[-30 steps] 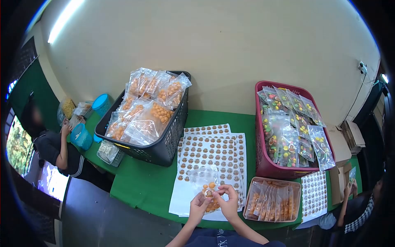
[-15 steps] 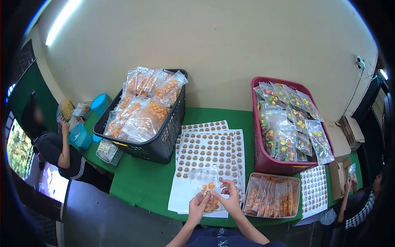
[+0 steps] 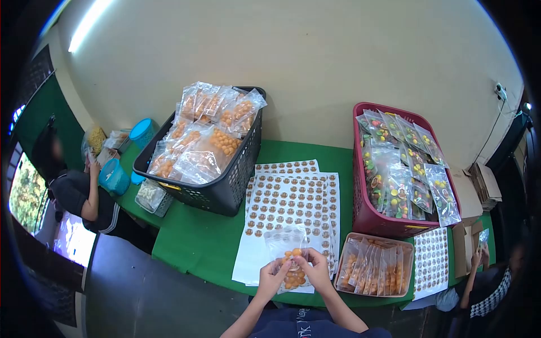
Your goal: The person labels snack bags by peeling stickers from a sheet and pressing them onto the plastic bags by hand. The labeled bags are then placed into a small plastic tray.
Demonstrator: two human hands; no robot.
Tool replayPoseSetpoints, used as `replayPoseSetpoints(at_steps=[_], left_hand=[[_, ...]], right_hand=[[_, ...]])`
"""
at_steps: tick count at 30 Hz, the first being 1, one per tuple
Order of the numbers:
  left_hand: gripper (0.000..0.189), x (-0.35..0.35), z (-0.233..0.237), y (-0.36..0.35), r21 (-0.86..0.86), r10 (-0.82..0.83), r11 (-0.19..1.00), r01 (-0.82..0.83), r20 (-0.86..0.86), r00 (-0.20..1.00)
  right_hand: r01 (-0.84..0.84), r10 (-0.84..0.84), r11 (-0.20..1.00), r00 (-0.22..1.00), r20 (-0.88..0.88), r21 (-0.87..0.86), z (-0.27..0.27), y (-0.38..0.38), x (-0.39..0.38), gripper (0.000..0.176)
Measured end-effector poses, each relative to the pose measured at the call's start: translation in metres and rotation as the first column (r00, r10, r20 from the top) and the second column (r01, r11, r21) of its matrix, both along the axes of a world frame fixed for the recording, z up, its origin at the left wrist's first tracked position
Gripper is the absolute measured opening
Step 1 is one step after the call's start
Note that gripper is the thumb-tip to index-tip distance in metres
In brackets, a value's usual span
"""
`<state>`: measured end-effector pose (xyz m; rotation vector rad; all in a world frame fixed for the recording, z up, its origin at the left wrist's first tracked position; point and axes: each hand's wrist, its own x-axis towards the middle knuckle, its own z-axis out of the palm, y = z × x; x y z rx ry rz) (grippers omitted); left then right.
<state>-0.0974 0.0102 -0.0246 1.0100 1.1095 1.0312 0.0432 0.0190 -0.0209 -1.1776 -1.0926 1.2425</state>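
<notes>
while both hands (image 3: 274, 277) (image 3: 316, 269) pinch one snack bag (image 3: 288, 256), black basket (image 3: 225, 194) brims with orange-filled bags.

A small clear plastic bag (image 3: 288, 256) of round orange snacks, held upright between both hands (image 3: 296, 273), its top standing above the fingers.

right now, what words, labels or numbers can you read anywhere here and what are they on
Nothing reads clearly.
Sticker sheets: round brown logos, print too small.
Candy bags in the red basket: round labels, too small.
Dark shirt: white lettering, blurred and cut off.
Snack bag held by left hand and right hand: no text visible.
</notes>
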Motion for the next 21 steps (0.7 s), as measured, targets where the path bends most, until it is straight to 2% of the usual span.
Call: replayPoseSetpoints(at_steps=[3, 6, 9, 12, 15, 18, 21], left_hand=[[0.027, -0.002, -0.004, -0.001, 0.043, -0.035, 0.998, 0.036, -0.032, 0.999], [0.026, 0.000, 0.002, -0.001, 0.037, -0.007, 0.999, 0.006, 0.032, 0.999], [0.026, -0.001, 0.003, 0.004, 0.050, 0.018, 0.999, -0.020, 0.045, 0.999], [0.026, -0.002, 0.007, 0.007, 0.095, -0.028, 0.995, 0.024, 0.041, 0.999], [0.026, -0.006, 0.005, 0.012, 0.142, -0.079, 0.987, 0.079, -0.011, 0.997], [0.026, -0.009, 0.005, 0.017, 0.167, -0.124, 0.978, 0.124, -0.016, 0.992], [0.028, -0.016, 0.006, 0.021, 0.163, -0.182, 0.969, 0.186, -0.043, 0.982]], right_hand=[[0.061, -0.062, 0.997, 0.998, -0.020, -0.049, 0.005, 0.000, -0.002, 0.015], [0.083, -0.082, 0.996, 0.996, -0.042, 0.017, 0.009, 0.000, -0.004, 0.016], [-0.061, 0.056, 0.990, 0.998, 0.036, 0.125, 0.011, 0.002, -0.003, 0.017], [-0.066, 0.064, 0.997, 0.997, 0.050, 0.028, 0.005, 0.002, 0.002, 0.021], [-0.052, 0.049, 0.998, 0.989, -0.139, -0.018, 0.008, 0.002, 0.001, 0.022], [-0.063, 0.051, 0.996, 0.985, -0.166, -0.065, 0.020, 0.003, 0.002, 0.022], [-0.108, 0.100, 0.994, 0.962, -0.254, -0.017, 0.015, 0.005, 0.001, 0.018]])
